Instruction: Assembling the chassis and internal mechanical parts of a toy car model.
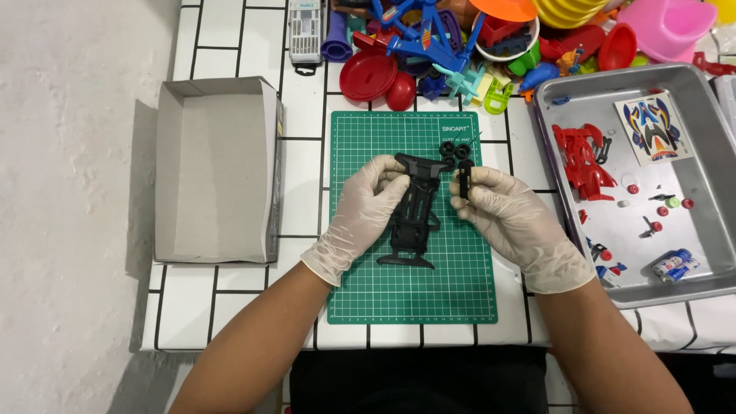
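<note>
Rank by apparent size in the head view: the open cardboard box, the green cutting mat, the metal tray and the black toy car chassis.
Largest to smallest:
1. green cutting mat
2. metal tray, partly cut off at the edge, so its rank against the mat is unsure
3. open cardboard box
4. black toy car chassis

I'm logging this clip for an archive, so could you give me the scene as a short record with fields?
Surface: green cutting mat on a white tiled table
Left hand: gloved, holding a black toy car chassis
Right hand: gloved, pinching a small black part
On mat: two small black wheels
Left side: open cardboard box
Right side: metal tray with red car body, sticker sheet
Far edge: colourful plastic toys
</note>
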